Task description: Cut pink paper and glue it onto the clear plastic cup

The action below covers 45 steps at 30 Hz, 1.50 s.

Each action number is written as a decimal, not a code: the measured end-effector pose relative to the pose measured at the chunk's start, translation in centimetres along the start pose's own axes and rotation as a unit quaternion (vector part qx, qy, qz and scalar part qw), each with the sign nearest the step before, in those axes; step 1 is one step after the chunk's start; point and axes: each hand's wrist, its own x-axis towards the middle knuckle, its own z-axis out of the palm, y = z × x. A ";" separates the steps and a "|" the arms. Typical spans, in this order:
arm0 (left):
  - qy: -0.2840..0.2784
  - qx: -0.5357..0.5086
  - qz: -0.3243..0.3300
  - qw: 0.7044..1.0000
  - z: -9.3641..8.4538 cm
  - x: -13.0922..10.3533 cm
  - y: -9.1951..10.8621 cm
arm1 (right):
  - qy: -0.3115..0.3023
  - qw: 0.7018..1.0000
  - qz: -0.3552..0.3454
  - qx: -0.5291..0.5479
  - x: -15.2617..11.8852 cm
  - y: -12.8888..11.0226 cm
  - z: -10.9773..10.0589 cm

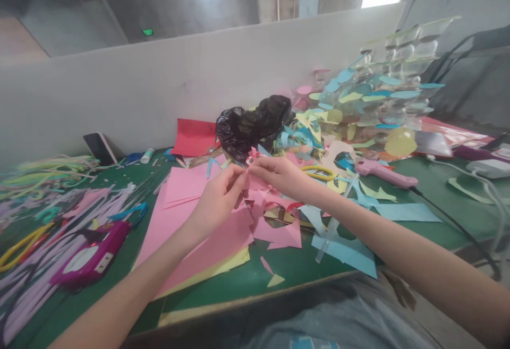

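Observation:
My left hand (221, 195) and my right hand (279, 175) meet above the middle of the table, fingertips pinched together. Between them is a small pink paper piece (254, 153), its cut edges showing above the fingers; its exact shape is partly hidden. Beneath my left hand lies a stack of pink paper sheets (191, 232), with yellow paper (223, 269) under it. Cut pink scraps (274, 229) are spread below my right hand. A pink hot glue gun (386, 172) rests to the right, its clear glue stick (332, 229) pointing toward me.
A black plastic bag (251, 126) sits open behind my hands, near red paper (195, 137). On the left are a purple device (93, 256), pale lilac strips (35, 296) and a leaning phone (99, 149). Clear plastic cups (404, 51) and blue paper (346, 248) stand or lie right.

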 end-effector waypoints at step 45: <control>0.026 0.127 0.054 0.990 0.1 -0.3 -0.4 | -0.012 0.998 -0.068 0.004 -0.3 -0.3 -0.5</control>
